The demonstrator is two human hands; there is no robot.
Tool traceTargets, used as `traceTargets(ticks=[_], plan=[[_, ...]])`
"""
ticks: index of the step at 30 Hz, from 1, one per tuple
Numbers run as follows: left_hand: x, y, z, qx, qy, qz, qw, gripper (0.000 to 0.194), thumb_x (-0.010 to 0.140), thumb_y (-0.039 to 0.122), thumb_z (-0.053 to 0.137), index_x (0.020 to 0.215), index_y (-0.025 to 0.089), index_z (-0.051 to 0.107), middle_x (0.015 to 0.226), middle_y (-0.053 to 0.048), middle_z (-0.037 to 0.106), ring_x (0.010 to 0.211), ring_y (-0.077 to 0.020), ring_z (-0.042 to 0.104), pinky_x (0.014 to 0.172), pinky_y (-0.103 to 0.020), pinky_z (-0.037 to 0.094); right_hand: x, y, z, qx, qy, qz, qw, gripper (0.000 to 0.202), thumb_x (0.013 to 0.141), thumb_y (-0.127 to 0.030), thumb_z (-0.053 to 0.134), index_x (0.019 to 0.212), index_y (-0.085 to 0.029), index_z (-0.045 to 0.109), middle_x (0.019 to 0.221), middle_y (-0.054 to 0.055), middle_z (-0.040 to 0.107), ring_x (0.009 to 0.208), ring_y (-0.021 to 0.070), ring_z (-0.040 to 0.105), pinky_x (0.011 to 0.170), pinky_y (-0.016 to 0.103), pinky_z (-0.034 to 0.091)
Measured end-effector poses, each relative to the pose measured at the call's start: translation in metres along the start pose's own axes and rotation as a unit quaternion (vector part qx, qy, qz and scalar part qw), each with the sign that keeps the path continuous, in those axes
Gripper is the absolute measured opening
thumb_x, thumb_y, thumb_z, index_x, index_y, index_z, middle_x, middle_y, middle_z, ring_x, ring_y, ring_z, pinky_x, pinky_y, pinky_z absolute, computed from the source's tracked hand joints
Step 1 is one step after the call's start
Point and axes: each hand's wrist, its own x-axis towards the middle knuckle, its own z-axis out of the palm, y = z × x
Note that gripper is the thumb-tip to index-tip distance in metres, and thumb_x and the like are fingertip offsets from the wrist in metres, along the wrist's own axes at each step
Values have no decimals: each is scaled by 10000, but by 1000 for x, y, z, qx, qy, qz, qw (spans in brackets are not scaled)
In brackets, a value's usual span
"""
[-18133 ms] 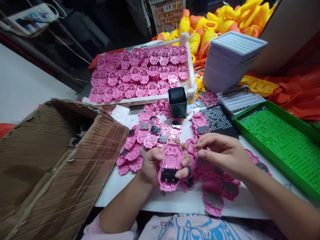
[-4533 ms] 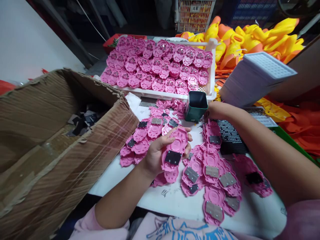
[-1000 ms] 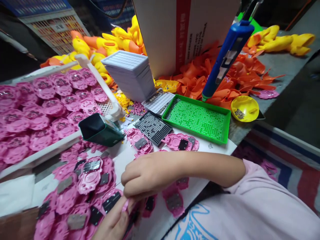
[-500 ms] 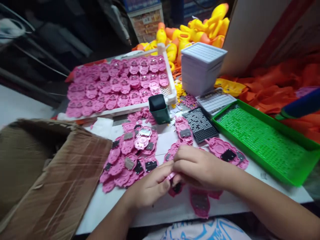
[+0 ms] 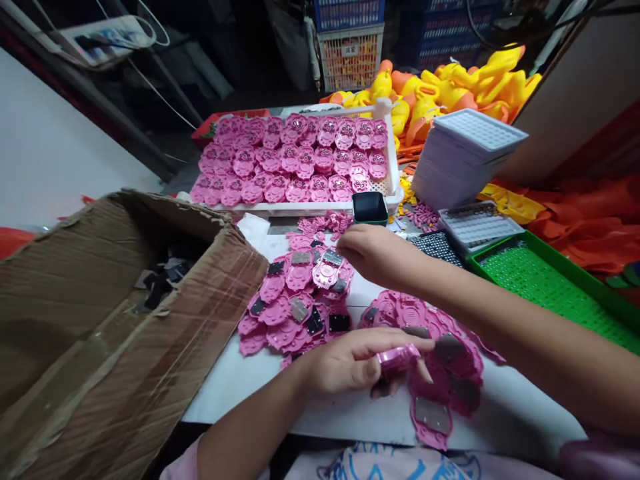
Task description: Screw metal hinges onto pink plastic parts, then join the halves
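My left hand (image 5: 350, 360) is closed around a pink plastic part (image 5: 397, 359), held on edge above the white table near its front. My right hand (image 5: 367, 250) is stretched across to the far side, fingers curled downward and mostly hidden. It is close to a heap of small pink pieces (image 5: 325, 223) and a dark square cup (image 5: 370, 208); whatever its fingers hold cannot be made out. Left of it lies a pile of pink plates (image 5: 280, 313) with black or silvery rectangles. Beneath my right forearm more pink plates (image 5: 433, 417) overlap, partly covered by my left fingertips.
An open cardboard box (image 5: 210, 320) stands at the left. Behind, a white tray (image 5: 395, 173) holds rows of pink parts. To the right are stacked white trays (image 5: 450, 160), a black grid tray (image 5: 435, 247) and a green tray (image 5: 560, 287). Yellow-orange pieces (image 5: 460, 87) are heaped behind.
My right hand has left my left hand and moved forward to the small pink pieces. My left hand keeps the pink part. The view has swung left.
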Motion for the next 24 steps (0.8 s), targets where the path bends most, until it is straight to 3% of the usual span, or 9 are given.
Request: traceTargets(ticks=[4, 7, 10, 14, 19, 24], plan=[[0, 1, -2, -29, 0, 15, 999, 671, 811, 628, 471, 1317, 189, 520, 1022, -156, 579, 620, -108, 465, 510, -212, 381, 68, -9, 16, -56, -78, 48, 994, 212, 886, -108, 478, 1037, -104, 627, 980, 130, 656, 889, 201, 619, 753, 317, 482], [1, 1, -7, -78, 10, 15, 997, 708, 773, 645, 513, 1291, 163, 544, 997, -165, 590, 613, -114, 478, 459, -195, 369, 103, -8, 31, -90, -134, 80, 984, 225, 889, -238, 559, 1068, -106, 600, 1041, 97, 632, 929, 190, 616, 803, 364, 514], [4, 1, -11, -123, 15, 21, 992, 713, 760, 632, 539, 1272, 136, 555, 980, -173, 595, 616, -118, 477, 429, -183, 364, 124, -1, 44, -120, -184, 105, 970, 293, 888, -308, 571, 1115, -122, 571, 1118, 90, 595, 977, 196, 601, 834, 398, 521], [6, 3, -11, -152, 3, 20, 988, 696, 765, 626, 537, 1257, 135, 566, 954, -159, 590, 610, -111, 468, 431, -180, 366, 133, 11, 54, -141, -224, 100, 959, 297, 883, -299, 579, 1122, -123, 570, 1135, 95, 588, 1002, 207, 593, 851, 410, 514], [4, 2, -9, -188, 20, -10, 982, 720, 728, 641, 563, 1227, 122, 577, 935, -158, 594, 582, -111, 483, 411, -184, 367, 128, 12, 56, -138, -182, 82, 970, 282, 883, -290, 577, 1108, -119, 578, 1117, 93, 598, 992, 203, 597, 842, 405, 516], [2, -2, -9, -216, 50, 27, 975, 704, 770, 624, 501, 1262, 122, 536, 868, -133, 597, 551, -129, 527, 443, -234, 427, 113, -1, 39, -112, -79, 47, 989, 201, 852, -128, 524, 1005, -94, 650, 1017, 161, 637, 964, 263, 604, 783, 384, 487]])
